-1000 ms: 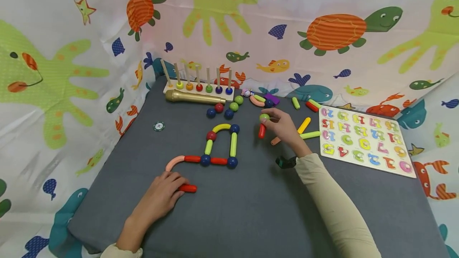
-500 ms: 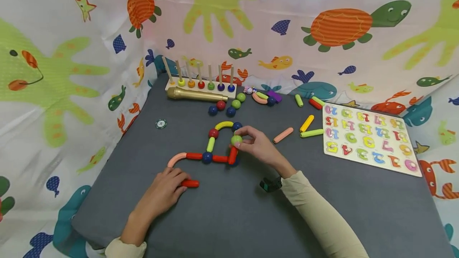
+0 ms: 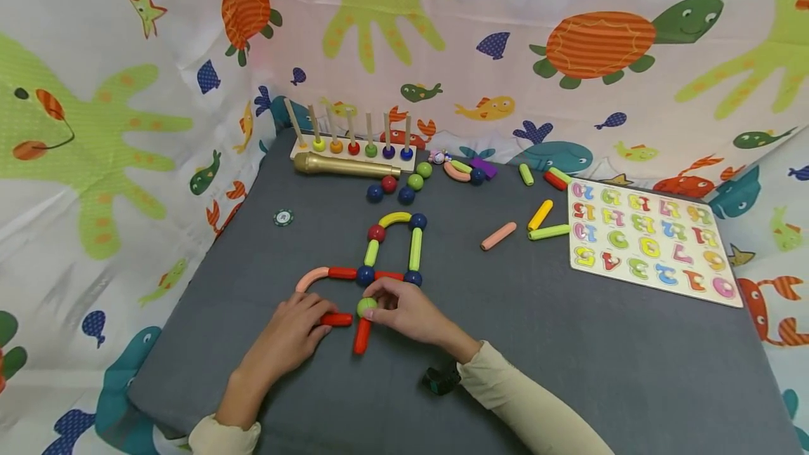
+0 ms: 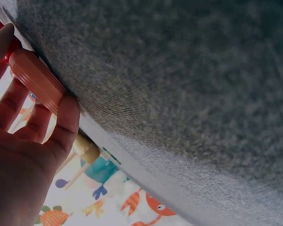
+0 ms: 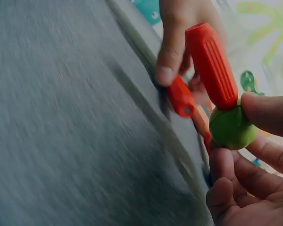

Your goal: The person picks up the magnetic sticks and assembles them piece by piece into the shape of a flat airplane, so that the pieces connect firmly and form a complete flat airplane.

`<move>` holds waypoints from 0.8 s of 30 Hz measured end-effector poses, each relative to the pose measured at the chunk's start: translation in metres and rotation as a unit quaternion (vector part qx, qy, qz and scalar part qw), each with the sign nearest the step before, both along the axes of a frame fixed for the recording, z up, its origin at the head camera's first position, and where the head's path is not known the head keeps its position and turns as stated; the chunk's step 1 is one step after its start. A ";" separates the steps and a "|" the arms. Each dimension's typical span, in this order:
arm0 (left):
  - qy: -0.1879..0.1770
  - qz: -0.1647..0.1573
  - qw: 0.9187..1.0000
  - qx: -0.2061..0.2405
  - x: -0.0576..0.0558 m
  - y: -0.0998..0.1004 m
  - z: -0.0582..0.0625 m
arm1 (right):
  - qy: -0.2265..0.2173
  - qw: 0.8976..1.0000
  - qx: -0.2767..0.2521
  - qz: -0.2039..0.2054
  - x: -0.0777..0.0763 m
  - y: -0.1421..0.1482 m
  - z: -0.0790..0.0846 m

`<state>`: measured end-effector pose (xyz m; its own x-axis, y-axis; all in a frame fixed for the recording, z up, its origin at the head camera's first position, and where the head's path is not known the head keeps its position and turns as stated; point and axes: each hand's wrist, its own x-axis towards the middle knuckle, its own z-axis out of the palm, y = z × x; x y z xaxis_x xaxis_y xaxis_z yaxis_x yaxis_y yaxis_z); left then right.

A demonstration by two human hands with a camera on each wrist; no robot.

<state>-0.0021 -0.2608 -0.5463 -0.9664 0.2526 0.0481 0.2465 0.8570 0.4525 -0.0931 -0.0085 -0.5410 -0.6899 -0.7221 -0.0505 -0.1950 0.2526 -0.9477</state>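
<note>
My right hand pinches a green ball between thumb and fingers. A ridged red building stick is joined to that ball and points toward me. My left hand holds another red stick, its free end facing the green ball a short way off. In the left wrist view its fingers lie along a salmon stick joined to the red one. On the table, a curved salmon piece runs from under the left hand to a closed frame of sticks and balls, with a blue ball at one corner.
Loose sticks lie to the right, including a salmon stick and a yellow stick. Beyond them is a number puzzle board. Behind stand a peg rack, a gold microphone-shaped piece and loose balls. A token lies left.
My right hand has carried the green ball and its red stick leftward and toward me, from the right side of the frame to beside the left hand. The left hand has stayed nearly still.
</note>
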 end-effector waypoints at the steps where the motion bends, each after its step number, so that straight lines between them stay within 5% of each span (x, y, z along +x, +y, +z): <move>1: 0.004 -0.002 1.000 0.000 0.000 0.000 0.000 | -0.002 1.000 -0.002 0.001 0.003 -0.002 0.000; 10: 0.020 -0.014 1.000 -0.007 0.000 -0.001 0.002 | 0.024 0.999 0.028 0.015 0.015 -0.011 -0.011; 24: 0.024 -0.005 1.000 -0.004 0.005 0.001 0.000 | 0.062 0.996 0.046 0.041 0.015 -0.010 -0.012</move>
